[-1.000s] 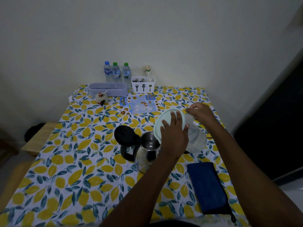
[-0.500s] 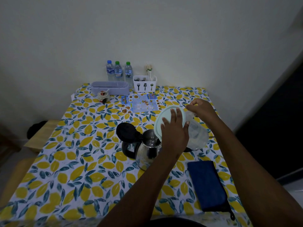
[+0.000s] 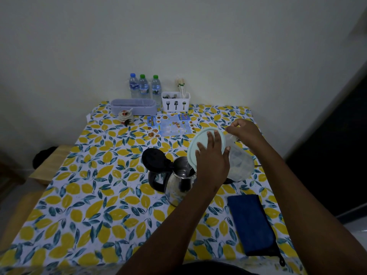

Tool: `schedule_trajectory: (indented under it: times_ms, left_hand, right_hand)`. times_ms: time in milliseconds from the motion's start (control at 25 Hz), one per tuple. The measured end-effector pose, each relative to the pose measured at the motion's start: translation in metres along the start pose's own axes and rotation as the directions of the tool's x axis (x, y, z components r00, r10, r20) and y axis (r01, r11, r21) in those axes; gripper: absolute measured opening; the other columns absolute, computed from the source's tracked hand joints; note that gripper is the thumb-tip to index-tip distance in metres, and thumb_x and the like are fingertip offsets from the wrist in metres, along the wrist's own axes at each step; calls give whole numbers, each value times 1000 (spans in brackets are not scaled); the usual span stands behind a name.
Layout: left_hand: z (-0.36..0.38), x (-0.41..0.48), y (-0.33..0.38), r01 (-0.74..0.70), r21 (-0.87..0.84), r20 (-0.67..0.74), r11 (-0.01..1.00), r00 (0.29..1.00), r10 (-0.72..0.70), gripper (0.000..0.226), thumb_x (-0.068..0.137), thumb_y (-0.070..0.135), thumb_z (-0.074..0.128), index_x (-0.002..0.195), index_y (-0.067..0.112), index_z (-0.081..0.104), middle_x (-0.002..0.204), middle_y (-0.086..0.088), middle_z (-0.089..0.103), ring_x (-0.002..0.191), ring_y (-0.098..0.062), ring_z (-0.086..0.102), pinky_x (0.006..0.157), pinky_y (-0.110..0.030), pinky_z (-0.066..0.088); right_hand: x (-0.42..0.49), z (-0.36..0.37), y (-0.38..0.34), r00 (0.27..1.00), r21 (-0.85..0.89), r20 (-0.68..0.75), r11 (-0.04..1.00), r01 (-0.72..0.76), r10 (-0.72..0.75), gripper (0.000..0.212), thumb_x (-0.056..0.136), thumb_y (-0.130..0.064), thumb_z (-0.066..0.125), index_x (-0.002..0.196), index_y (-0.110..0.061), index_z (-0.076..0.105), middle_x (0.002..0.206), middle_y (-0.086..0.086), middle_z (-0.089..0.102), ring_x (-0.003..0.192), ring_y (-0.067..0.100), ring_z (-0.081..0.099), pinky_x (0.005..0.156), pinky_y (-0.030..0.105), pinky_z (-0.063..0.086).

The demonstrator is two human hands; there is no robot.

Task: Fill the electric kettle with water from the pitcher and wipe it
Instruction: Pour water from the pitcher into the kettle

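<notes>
A steel electric kettle (image 3: pixel 179 186) with a black handle stands mid-table, its black lid (image 3: pixel 154 158) flipped open to the left. A clear plastic pitcher (image 3: pixel 241 165) is tipped over the kettle's mouth. My right hand (image 3: pixel 245 130) grips the pitcher's handle at the top. My left hand (image 3: pixel 211 161) presses flat on the pitcher's pale green lid (image 3: pixel 198 143), holding it in place. A folded dark blue cloth (image 3: pixel 251 223) lies on the table at the right, below the pitcher.
At the back stand three water bottles (image 3: pixel 144 88), a white cutlery caddy (image 3: pixel 175 104), a lilac box (image 3: pixel 133 107), a small jar (image 3: pixel 125 117) and a printed menu sheet (image 3: pixel 170 126). A wooden bench (image 3: pixel 51 163) sits left of the lemon-print table (image 3: pixel 89 205).
The pitcher stays tipped over the kettle with both hands holding as before. The view has shifted slightly; the hands have barely moved.
</notes>
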State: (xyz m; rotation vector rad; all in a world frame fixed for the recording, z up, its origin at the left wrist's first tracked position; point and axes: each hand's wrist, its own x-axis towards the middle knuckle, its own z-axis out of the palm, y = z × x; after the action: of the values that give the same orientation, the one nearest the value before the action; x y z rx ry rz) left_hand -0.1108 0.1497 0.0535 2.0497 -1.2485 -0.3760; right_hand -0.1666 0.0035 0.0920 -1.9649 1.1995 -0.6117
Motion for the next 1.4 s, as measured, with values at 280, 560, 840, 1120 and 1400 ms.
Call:
schedule_trajectory:
  times_ms: [280,560,840,1120,1400]
  left_hand:
    - [-3,-1,-1,11,-8,2,1000,1000,-11,60,103,40,29,153,22,2,164,-6,3,145,-49,10,117,-56,14]
    - [-4,-2,-1,10,-30,8,1000,1000,-10,60,103,40,29,153,21,1,164,-6,2,145,-49,8,117,-56,12]
    - [-4,3,-3,-31,34,45,999,999,29,60,103,41,28,153,20,2,164,-7,3,144,-50,8,118,-56,13]
    - [9,7,2,-132,262,141,956,985,98,61,103,42,27,153,18,1,164,-9,3,143,-53,8,117,-60,16]
    - [49,17,17,-254,405,255,878,954,158,62,103,41,27,153,18,-1,163,-12,5,142,-55,5,115,-65,13]
  right_hand:
    - [-2,2,-3,1000,10,-1,1000,9,-9,16,73,-31,70,68,-20,60,74,2,65,65,18,59,60,31,45]
    - [0,2,-3,1000,-3,6,1000,-3,3,17,73,-33,70,71,-18,62,77,5,66,63,20,57,56,31,44]
    - [0,2,8,999,87,-29,996,-24,27,16,71,-28,70,69,-15,61,71,4,63,60,20,55,60,33,45]
    - [-11,4,48,987,273,-71,954,-121,145,18,79,-26,68,67,-18,58,63,0,54,50,11,47,46,24,37]
    - [-17,-4,109,951,491,-90,844,-215,295,14,81,-25,65,70,-17,63,57,0,54,43,10,46,40,22,35]
